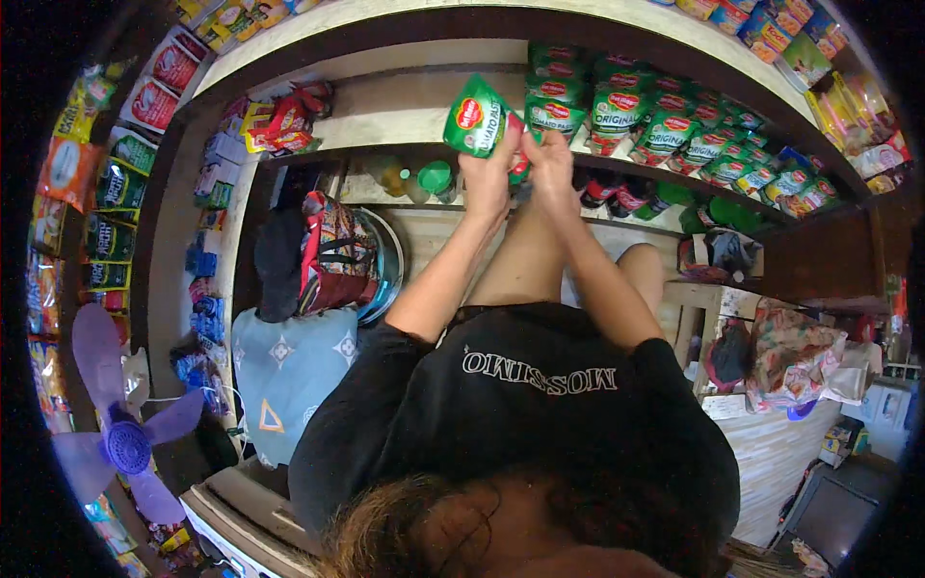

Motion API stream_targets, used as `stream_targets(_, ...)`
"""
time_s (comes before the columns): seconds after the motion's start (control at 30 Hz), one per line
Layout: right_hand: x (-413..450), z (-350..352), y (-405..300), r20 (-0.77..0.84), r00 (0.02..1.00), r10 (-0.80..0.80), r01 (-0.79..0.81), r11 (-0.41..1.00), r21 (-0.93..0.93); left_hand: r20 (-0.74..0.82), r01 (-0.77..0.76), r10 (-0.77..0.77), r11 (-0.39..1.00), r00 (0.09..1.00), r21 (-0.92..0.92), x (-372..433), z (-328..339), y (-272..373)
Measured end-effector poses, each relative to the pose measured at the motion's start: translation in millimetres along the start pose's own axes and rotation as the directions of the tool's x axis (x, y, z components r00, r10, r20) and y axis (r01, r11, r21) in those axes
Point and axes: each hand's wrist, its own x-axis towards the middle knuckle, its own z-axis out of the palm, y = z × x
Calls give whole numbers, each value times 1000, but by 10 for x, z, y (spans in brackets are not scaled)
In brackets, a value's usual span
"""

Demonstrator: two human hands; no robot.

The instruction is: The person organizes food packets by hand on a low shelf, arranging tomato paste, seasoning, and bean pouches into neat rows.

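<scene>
A green Del Monte tomato paste pouch [470, 119] is tilted up in front of the shelf, with my left hand [485, 180] closed around its lower right part. Close beside it, my right hand [553, 173] has its fingers pinched on green and red packaging [519, 170] between the hands. Whether this is a second pouch or part of the same one is hidden by the fingers. Just behind my right hand, another tomato paste pouch [555, 115] stands at the front of a row. Rows of similar green pouches [614, 112] continue to the right.
Red and yellow packets [289, 119] lie on the same shelf at left. Bottles [625, 199] fill the shelf below. A patterned backpack [340, 253] and blue cushion [296, 376] are at my left, with a purple fan [128, 444] farther out. A wooden cabinet [816, 249] stands at right.
</scene>
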Motion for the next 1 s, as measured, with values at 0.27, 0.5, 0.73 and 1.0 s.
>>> stream_targets(0.27,-35,42,-210,86,965,246,-230,960,-161,-208,-72,23,969,978,-234,123,0,83)
stream_targets(0.5,225,-146,-565,365,886,-287,462,611,-643,76,259,-279,943,957,208,269,-419,506)
stream_targets(0.73,455,284,-798,689,691,218,394,686,-612,363,214,-466,803,807,556,313,-508,567)
stream_targets(1.0,203,351,-533,465,767,441,-126,815,-565,265,161,-504,652,822,741,398,-929,798)
